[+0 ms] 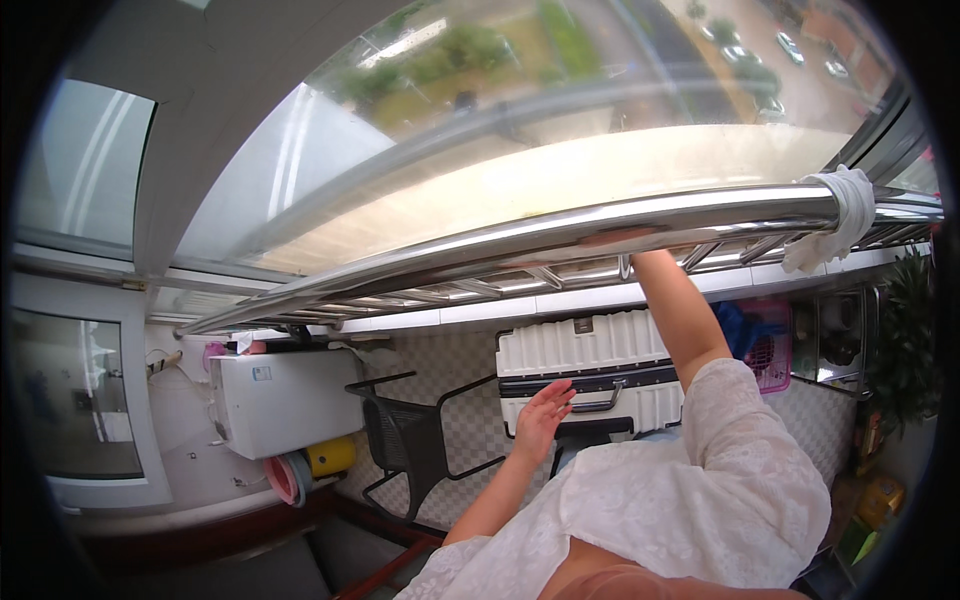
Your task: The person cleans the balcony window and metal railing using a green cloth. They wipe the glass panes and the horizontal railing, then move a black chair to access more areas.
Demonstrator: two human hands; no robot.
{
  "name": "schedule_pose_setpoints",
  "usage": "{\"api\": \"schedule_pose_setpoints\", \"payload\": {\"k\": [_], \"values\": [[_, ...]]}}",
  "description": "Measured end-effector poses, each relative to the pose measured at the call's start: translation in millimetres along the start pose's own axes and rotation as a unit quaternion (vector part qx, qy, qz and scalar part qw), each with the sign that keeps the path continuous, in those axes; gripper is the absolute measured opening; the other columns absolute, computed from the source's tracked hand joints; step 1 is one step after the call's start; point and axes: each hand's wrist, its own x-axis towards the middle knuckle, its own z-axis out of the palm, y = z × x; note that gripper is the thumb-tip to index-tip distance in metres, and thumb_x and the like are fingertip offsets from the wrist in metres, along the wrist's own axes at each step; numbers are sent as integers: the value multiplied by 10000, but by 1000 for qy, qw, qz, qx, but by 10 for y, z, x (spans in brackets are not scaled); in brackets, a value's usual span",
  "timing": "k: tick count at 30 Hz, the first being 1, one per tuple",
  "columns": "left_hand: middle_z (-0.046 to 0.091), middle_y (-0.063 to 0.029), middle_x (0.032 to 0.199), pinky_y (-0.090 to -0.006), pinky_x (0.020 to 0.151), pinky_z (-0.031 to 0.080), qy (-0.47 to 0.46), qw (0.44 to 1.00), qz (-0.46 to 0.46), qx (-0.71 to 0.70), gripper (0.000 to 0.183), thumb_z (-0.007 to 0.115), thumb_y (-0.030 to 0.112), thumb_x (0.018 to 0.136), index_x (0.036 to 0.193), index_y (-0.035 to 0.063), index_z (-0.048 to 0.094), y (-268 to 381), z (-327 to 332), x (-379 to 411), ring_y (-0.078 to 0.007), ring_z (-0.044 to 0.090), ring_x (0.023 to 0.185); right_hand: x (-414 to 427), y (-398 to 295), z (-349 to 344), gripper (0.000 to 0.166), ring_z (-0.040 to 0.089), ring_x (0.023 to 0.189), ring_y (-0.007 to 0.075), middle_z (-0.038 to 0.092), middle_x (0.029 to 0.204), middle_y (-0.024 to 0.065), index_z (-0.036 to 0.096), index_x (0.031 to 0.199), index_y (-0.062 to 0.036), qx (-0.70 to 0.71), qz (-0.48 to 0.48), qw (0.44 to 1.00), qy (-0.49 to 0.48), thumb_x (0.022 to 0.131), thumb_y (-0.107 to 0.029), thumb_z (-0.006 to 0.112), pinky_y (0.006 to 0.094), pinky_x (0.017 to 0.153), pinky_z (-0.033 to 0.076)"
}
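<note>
My left hand hangs in the air, half curled and with nothing in it, above the edge of a white ribbed suitcase that has a dark frame and a carry handle. My right forearm reaches forward beneath a shiny metal handrail. The rail hides my right hand, so what it touches cannot be seen. A white cloth is wrapped around the rail, to the right of my arm. Past the rail is a large window pane.
A black chair stands left of the suitcase. Further left are a white appliance, a yellow object and a pink basin. To the right are a pink crate, a metal rack and a leafy plant.
</note>
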Motion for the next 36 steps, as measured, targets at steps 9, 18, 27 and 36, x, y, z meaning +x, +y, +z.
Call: {"api": "schedule_pose_setpoints", "payload": {"k": [9,18,27,36], "values": [[492,-146,1332,-368,975,414,2,1000,5,7,418,439,43,858,1272,5,485,-27,-15,-10,-267,491,1212,841,-551,97,628,54,1427,225,136,1534,105,129,1468,-51,46,-181,973,-140,991,-446,237,400,1162,22],[497,-135,1330,-361,956,426,22,999,-40,-10,414,441,55,866,1276,3,475,-218,103,3,-257,509,1187,260,-90,-169,537,546,1113,268,572,1209,171,518,1255,1,-35,-241,960,-135,915,-414,538,443,967,433],[499,-149,1318,-391,981,414,40,997,-70,-8,384,451,89,883,1258,14,482,-349,59,-33,-280,493,1198,-470,100,-264,624,428,1217,325,446,1323,153,356,1362,-55,273,-358,878,162,940,-514,345,499,1070,312],[513,-161,1299,-364,945,422,20,996,-66,52,383,447,83,881,1253,-1,483,-364,230,-56,-270,511,1174,-847,799,-473,267,604,949,166,647,1037,59,632,1054,12,-141,43,773,617,942,-166,468,297,884,461]]}}
